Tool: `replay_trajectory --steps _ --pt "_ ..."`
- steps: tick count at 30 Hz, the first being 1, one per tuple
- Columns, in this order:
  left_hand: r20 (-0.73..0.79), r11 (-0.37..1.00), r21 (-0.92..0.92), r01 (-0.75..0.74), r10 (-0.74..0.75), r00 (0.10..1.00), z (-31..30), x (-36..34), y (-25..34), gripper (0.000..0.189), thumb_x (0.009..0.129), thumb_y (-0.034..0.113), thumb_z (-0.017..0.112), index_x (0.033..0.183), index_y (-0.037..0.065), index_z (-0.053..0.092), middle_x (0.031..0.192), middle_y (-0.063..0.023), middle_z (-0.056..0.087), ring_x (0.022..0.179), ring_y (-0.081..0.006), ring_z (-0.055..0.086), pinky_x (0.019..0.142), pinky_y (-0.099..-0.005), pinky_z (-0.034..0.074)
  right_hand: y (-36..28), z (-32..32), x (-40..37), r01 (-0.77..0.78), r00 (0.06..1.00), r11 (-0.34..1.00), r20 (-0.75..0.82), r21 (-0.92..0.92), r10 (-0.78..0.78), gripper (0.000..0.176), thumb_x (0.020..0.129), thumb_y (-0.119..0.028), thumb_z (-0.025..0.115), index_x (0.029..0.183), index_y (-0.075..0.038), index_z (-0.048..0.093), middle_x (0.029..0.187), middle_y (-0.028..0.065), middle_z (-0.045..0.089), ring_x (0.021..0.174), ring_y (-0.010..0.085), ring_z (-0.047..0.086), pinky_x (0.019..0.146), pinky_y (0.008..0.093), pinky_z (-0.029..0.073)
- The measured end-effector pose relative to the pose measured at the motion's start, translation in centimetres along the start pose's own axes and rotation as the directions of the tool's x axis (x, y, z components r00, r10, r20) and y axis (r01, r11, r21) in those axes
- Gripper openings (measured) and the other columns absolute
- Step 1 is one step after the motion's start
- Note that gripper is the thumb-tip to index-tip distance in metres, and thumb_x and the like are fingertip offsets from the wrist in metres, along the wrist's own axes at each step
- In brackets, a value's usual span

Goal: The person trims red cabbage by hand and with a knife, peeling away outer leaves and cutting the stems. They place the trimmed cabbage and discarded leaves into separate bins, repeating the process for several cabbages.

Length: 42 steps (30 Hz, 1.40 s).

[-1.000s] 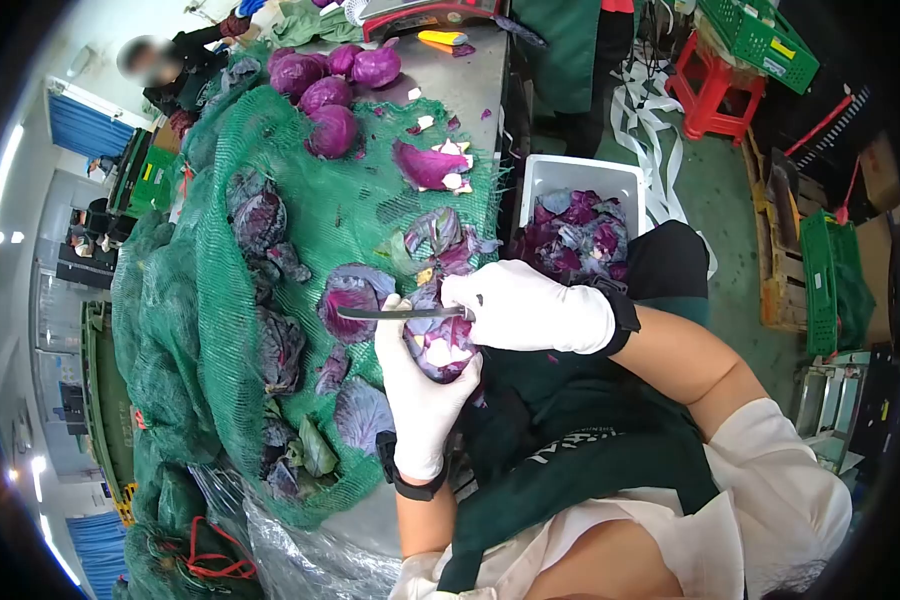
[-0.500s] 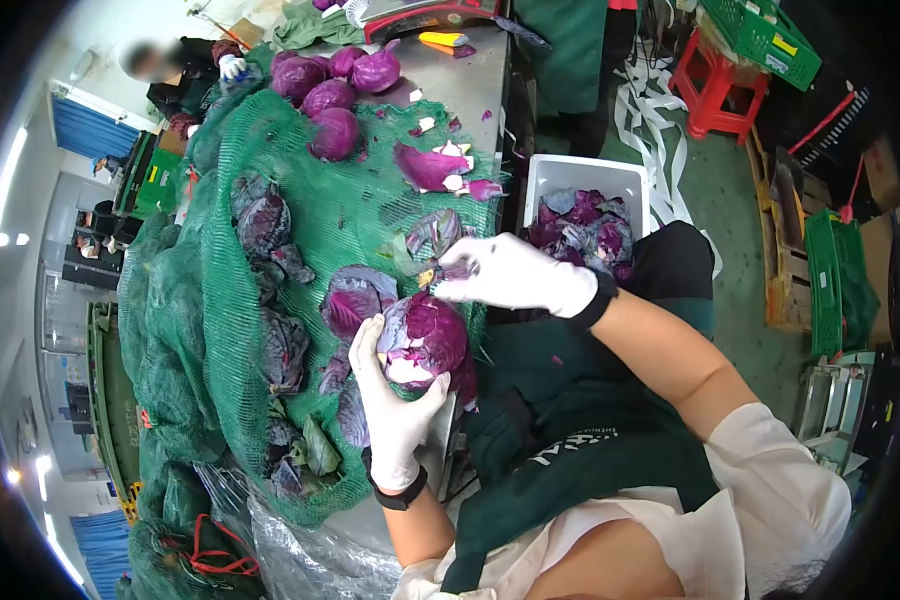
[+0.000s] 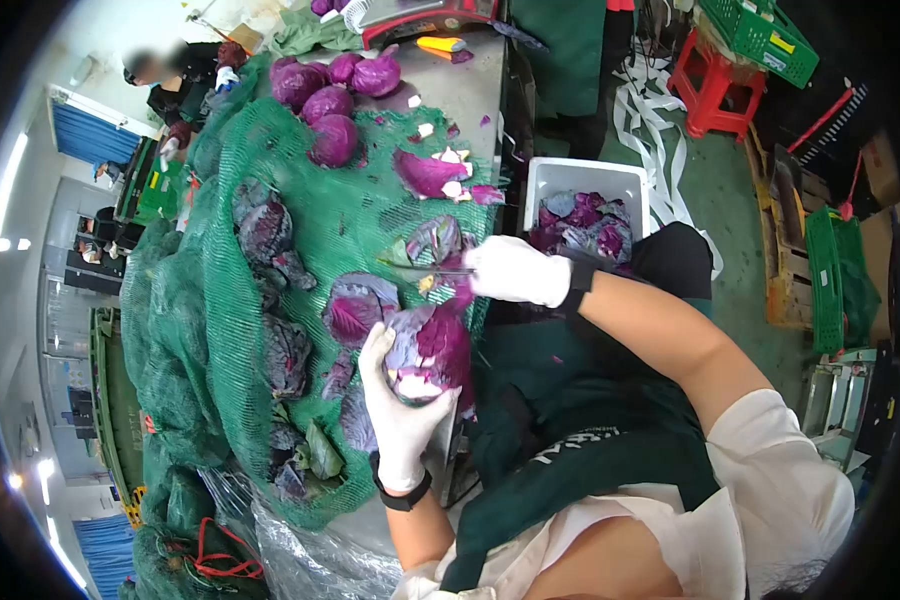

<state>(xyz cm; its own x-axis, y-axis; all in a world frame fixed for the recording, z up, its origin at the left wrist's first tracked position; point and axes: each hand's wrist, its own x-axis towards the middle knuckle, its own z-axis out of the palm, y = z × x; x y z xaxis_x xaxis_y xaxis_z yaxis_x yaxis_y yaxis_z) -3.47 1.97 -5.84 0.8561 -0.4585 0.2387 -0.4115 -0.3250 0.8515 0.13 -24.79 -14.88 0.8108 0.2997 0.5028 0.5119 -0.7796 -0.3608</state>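
Observation:
My left hand [image 3: 402, 425], in a white glove, cups a partly peeled purple cabbage [image 3: 438, 345] from below and the left, its pale cut base showing. Above the cabbage, my gloved right hand [image 3: 520, 272] is closed around a thin dark knife [image 3: 425, 270] whose blade points left, apart from the cabbage. Loose outer leaves [image 3: 355, 310] lie beside the cabbage on green netting [image 3: 340, 220]. More leaf pieces [image 3: 430, 172] rest farther up the table.
Several peeled cabbages [image 3: 332, 140] sit at the table's far end, near a red scale [image 3: 430, 18] and a yellow-handled tool [image 3: 440, 44]. A white bin [image 3: 640, 180] of leaves stands right of the table. Unpeeled cabbages [image 3: 265, 230] lie left; a co-worker [image 3: 185, 95] is at the upper left.
My right hand has moved slightly right and its fingers have closed; the knife blade now shows. The cabbage has turned a little in my left hand. The co-worker's arms have shifted.

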Motion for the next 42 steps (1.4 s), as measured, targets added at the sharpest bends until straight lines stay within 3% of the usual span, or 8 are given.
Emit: replay_trajectory --steps 3,6,10,19,23,29,37,42 --pt "-0.057 0.999 -0.025 0.022 -0.023 0.998 -1.0 -1.1 -1.2 0.1 0.058 0.01 0.091 0.143 0.003 0.038 0.151 -0.019 0.04 0.137 -0.0302 0.044 0.116 -0.0433 0.035 -0.1 -1.6 -1.3 -0.497 0.868 0.867 -0.004 -0.03 0.497 0.011 0.083 -0.017 0.064 0.09 -0.009 0.067 0.079 0.0126 0.065 0.07 0.0339 0.067 0.063 0.0434 0.054" --pt "-0.074 0.975 -0.169 0.145 -0.159 0.984 -1.4 -1.3 -1.2 0.102 0.058 0.011 0.091 0.144 0.001 0.037 0.151 -0.0178 0.039 0.138 -0.0295 0.043 0.117 -0.0427 0.034 -2.9 -5.2 -0.6 -0.528 0.843 0.847 -0.084 0.06 0.531 0.037 0.082 -0.015 0.069 0.119 -0.013 0.063 0.099 0.0103 0.068 0.082 0.0296 0.071 0.07 0.0388 0.057" --pt "-0.044 0.983 -0.136 0.124 -0.131 0.99 -1.4 -1.1 -1.8 0.104 0.06 0.017 0.093 0.145 -0.001 0.037 0.147 -0.0167 0.043 0.135 -0.0281 0.045 0.117 -0.0417 0.034 -9.0 -7.6 2.4 -0.146 0.989 0.797 0.115 0.586 0.096 0.052 0.08 -0.02 0.077 0.128 -0.011 0.058 0.122 0.0085 0.062 0.102 0.0267 0.068 0.083 0.0337 0.057" --pt "-0.084 0.936 -0.297 0.186 -0.22 0.972 -2.0 -0.9 -1.6 0.099 0.068 0.011 0.092 0.148 0.0 0.035 0.144 -0.0145 0.046 0.131 -0.0247 0.047 0.113 -0.04 0.037 -7.7 -4.9 0.3 -0.123 0.989 0.686 0.031 0.717 0.146 0.025 0.083 -0.008 0.07 0.107 -0.013 0.064 0.087 0.0079 0.067 0.075 0.0261 0.07 0.065 0.034 0.055" --pt "0.018 0.847 -0.461 0.267 -0.292 0.956 -2.7 -0.6 0.2 0.101 0.071 0.005 0.089 0.153 0.006 0.03 0.143 -0.014 0.045 0.13 -0.0255 0.049 0.112 -0.041 0.041 -3.0 -4.8 -1.6 -0.448 0.881 0.887 -0.116 0.111 0.46 0.02 0.082 -0.011 0.068 0.101 -0.011 0.064 0.079 0.0118 0.062 0.074 0.0335 0.068 0.064 0.0411 0.056" --pt "-0.009 0.865 -0.454 0.213 -0.244 0.97 -2.3 -0.7 -0.1 0.104 0.071 0.003 0.088 0.155 0.008 0.027 0.152 -0.0164 0.037 0.138 -0.0278 0.042 0.114 -0.0424 0.039 -6.8 -3.6 2.6 -0.398 0.885 0.525 0.164 0.753 0.435 0.05 0.081 -0.035 0.082 0.12 -0.007 0.068 0.104 0.0076 0.072 0.092 0.0187 0.068 0.082 0.0301 0.054" --pt "-0.128 0.865 -0.48 0.148 -0.235 0.964 1.0 0.7 0.6 0.112 0.07 0.017 0.091 0.157 0.005 0.022 0.152 -0.015 0.036 0.14 -0.0284 0.037 0.117 -0.0421 0.03 -7.1 -2.9 3.3 -0.284 0.953 0.789 0.069 0.546 0.295 0.02 0.086 -0.027 0.073 0.095 -0.01 0.067 0.079 0.007 0.064 0.069 0.0268 0.065 0.064 0.0364 0.052" --pt "-0.224 0.99 -0.082 0.114 -0.13 0.966 2.3 1.9 0.9 0.11 0.065 0.02 0.093 0.154 0.004 0.03 0.146 -0.0153 0.043 0.135 -0.0284 0.042 0.116 -0.0417 0.031 -4.1 -1.4 3.7 -0.197 0.92 0.949 -0.288 0.245 0.265 0.008 0.083 -0.015 0.068 0.089 -0.01 0.066 0.075 0.0083 0.062 0.063 0.029 0.064 0.057 0.0367 0.052"
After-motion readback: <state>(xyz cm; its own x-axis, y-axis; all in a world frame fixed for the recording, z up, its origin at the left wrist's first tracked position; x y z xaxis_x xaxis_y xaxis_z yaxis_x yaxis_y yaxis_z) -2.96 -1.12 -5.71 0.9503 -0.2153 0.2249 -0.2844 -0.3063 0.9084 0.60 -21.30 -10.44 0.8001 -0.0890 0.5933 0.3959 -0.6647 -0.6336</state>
